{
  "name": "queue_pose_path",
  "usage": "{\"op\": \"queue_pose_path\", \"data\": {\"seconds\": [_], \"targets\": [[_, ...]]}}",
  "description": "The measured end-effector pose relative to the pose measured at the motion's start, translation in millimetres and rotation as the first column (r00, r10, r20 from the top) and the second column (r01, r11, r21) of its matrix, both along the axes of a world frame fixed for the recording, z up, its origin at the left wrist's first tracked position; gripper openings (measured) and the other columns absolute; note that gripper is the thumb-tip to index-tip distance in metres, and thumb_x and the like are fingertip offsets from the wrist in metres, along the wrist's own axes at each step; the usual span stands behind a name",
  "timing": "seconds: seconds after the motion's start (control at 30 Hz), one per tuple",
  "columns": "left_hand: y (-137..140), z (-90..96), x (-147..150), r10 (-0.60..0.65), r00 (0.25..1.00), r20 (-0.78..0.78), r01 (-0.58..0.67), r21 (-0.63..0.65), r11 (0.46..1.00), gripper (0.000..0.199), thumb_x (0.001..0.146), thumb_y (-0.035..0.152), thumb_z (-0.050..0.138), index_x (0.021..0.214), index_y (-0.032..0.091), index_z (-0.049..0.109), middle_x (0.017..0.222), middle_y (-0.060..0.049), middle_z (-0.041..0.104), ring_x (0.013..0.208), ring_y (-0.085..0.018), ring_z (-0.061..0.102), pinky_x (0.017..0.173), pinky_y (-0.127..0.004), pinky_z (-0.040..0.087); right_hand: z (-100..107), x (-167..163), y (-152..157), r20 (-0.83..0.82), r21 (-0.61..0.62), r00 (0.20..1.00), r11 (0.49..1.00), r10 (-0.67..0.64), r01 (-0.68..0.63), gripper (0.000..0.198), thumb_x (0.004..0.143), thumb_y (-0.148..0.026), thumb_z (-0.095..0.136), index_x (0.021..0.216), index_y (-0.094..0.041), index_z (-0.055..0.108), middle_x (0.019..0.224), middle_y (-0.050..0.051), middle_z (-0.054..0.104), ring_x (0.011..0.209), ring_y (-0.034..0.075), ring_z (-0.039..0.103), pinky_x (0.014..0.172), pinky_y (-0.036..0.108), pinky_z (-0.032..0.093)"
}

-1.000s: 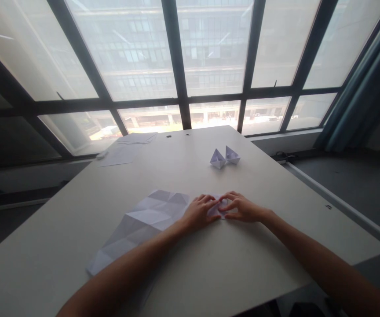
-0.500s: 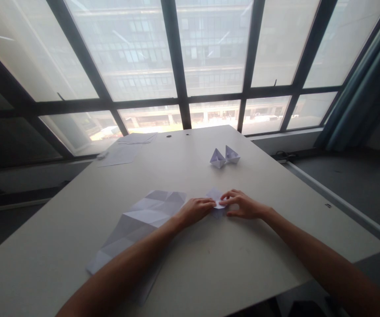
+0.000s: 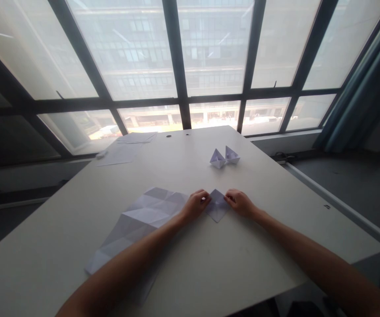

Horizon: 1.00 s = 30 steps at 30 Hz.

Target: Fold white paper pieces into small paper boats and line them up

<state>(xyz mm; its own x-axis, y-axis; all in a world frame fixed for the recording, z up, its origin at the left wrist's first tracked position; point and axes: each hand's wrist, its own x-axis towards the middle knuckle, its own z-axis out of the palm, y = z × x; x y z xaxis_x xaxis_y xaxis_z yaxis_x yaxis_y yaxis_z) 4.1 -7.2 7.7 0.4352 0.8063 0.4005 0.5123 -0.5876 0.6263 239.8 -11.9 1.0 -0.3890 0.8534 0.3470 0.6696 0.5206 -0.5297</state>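
Folded diamond (image 3: 217,211): small white paper, four sharp corners, lying between my hands on the table, one corner aimed far and one near; faint fold lines meet around its middle.
Left hand (image 3: 196,204): my fingertips are drawn together in a pinch on the diamond's left side, a little gap showing inside the curl of finger and thumb.
Right hand (image 3: 239,202): my thumb and forefinger are closed on its right side, the other fingers bent in.
Creased sheet (image 3: 137,222): larger white paper to the left, broken into ridges and angular facets; my left forearm (image 3: 137,251) crosses its near right part.
Paper boats (image 3: 217,160): two, crisp and white, far of my hands and slightly right, each with a pointed peak, standing just beside each other.
Flat sheets (image 3: 119,155): smooth, thin white paper at the far left, some overlapping.
Table (image 3: 242,268): pale, smooth, softly reflecting daylight.
Windows (image 3: 214,48): hazy glass in dark straight frames, beyond the far edge.
Curtain (image 3: 358,83): blue-grey cloth in long folds, far right.
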Motion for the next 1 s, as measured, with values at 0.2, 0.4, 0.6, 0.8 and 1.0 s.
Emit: {"op": "queue_pose_path", "data": {"seconds": [0.2, 0.4, 0.6, 0.8, 1.0], "targets": [[3.0, -10.4, 1.5, 0.117, 0.993, -0.019, -0.115, 0.072, 0.991, 0.036, 0.089, 0.017, 0.053, 0.124, 0.021, 0.057, 0.101, -0.005, 0.063, 0.093, -0.019, 0.06, 0.086, -0.034, 0.051, -0.1, -10.3, -2.2, 0.079, -0.039, 0.986, 0.988, -0.147, 0.151, 0.02, 0.091, -0.031, 0.052, 0.08, -0.018, 0.064, 0.075, 0.003, 0.065, 0.068, 0.016, 0.054, 0.063, 0.025, 0.033], [-0.1, -14.4, -1.6, 0.099, 0.944, -0.316, -0.043, 0.179, 0.983, 0.036, 0.094, 0.017, 0.044, 0.126, 0.025, 0.059, 0.145, -0.007, 0.043, 0.136, -0.025, 0.036, 0.113, -0.045, 0.03, -1.8, -12.5, -3.2, 0.117, 0.029, 0.979, 0.986, -0.167, 0.165, 0.013, 0.089, -0.022, 0.055, 0.093, -0.018, 0.066, 0.084, 0.006, 0.066, 0.079, 0.018, 0.058, 0.073, 0.027, 0.04], [-0.4, -11.1, -3.9, -0.072, 0.854, -0.516, 0.083, -0.002, 0.997, 0.056, 0.099, 0.042, 0.033, 0.149, 0.016, 0.03, 0.156, -0.012, 0.028, 0.145, -0.024, 0.023, 0.118, -0.042, 0.019, -0.2, -11.3, -7.6, 0.208, 0.178, 0.977, 0.979, 0.057, -0.095, 0.031, 0.092, -0.033, 0.055, 0.12, -0.023, 0.064, 0.121, 0.011, 0.061, 0.113, 0.025, 0.051, 0.096, 0.038, 0.038], [-0.7, -3.1, -7.4, -0.136, 0.864, -0.484, 0.123, -0.059, 0.991, 0.083, 0.086, 0.061, 0.052, 0.151, 0.016, 0.025, 0.155, -0.015, 0.027, 0.144, -0.027, 0.025, 0.118, -0.041, 0.019, 2.5, -4.6, -5.5, 0.286, 0.12, 0.953, 0.983, 0.102, -0.141, 0.06, 0.083, -0.05, 0.064, 0.135, -0.021, 0.053, 0.133, 0.013, 0.056, 0.122, 0.03, 0.046, 0.1, 0.044, 0.035], [-3.0, 5.5, -6.8, -0.138, 0.9, -0.413, 0.144, -0.016, 0.989, 0.088, 0.075, 0.061, 0.067, 0.146, 0.019, 0.038, 0.148, -0.015, 0.041, 0.135, -0.031, 0.038, 0.113, -0.043, 0.028, 5.2, 2.7, -0.7, 0.239, 0.065, 0.959, 0.983, 0.152, -0.172, 0.061, 0.08, -0.051, 0.068, 0.132, -0.024, 0.056, 0.13, 0.011, 0.058, 0.119, 0.029, 0.048, 0.1, 0.043, 0.036]]}}
